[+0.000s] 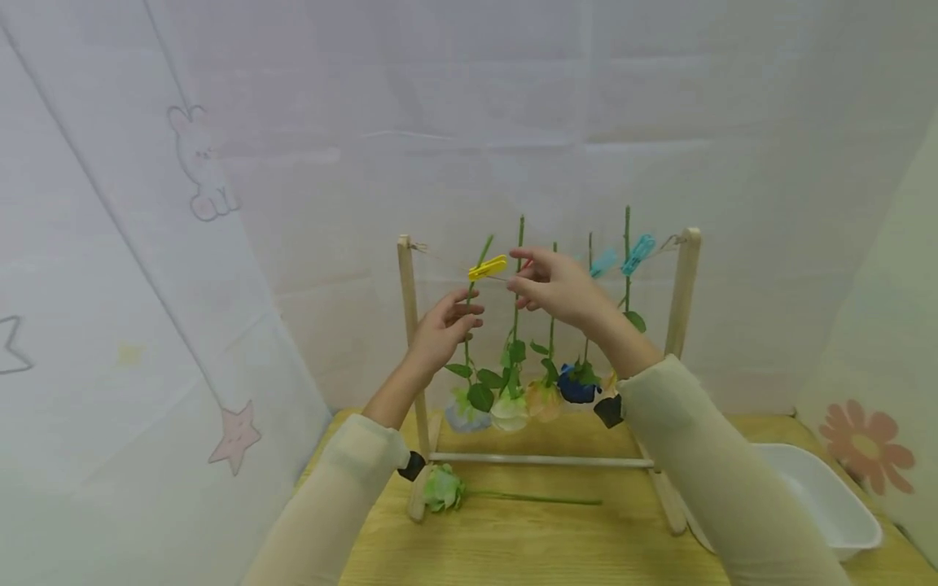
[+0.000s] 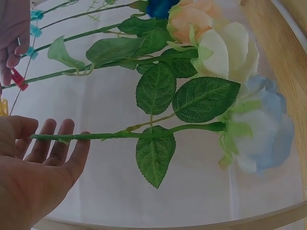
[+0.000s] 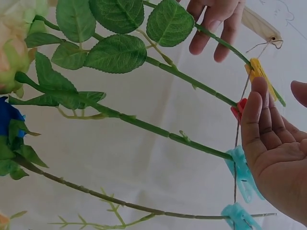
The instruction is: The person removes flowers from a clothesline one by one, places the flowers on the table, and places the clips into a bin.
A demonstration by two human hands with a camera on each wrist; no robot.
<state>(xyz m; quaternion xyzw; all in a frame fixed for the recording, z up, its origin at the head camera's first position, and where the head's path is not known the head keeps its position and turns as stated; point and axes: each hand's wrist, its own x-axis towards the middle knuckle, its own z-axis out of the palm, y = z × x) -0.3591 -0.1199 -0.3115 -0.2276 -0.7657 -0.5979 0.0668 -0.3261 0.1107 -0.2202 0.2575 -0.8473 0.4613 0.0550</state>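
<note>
A pale blue-white rose (image 2: 266,127) hangs head down, its green stem clipped to a string by a yellow clothespin (image 1: 487,268). My left hand (image 1: 440,334) is at that stem below the clothespin, fingers spread and loosely bent, not closed round it. My right hand (image 1: 560,285) hovers by the string just right of the yellow clothespin, thumb and fingers apart, holding nothing. Close to its fingertips is a red clothespin (image 3: 238,108), partly hidden, on the stem of a cream rose (image 1: 509,412). Farther right hang a peach rose (image 1: 544,401) and a dark blue rose (image 1: 577,386).
Light blue clothespins (image 1: 639,254) grip the stems on the right. The string runs between two posts of a wooden rack (image 1: 683,293). A green rose (image 1: 443,488) lies on the wooden table (image 1: 528,549) before the rack. At the right stands a white basin (image 1: 828,496).
</note>
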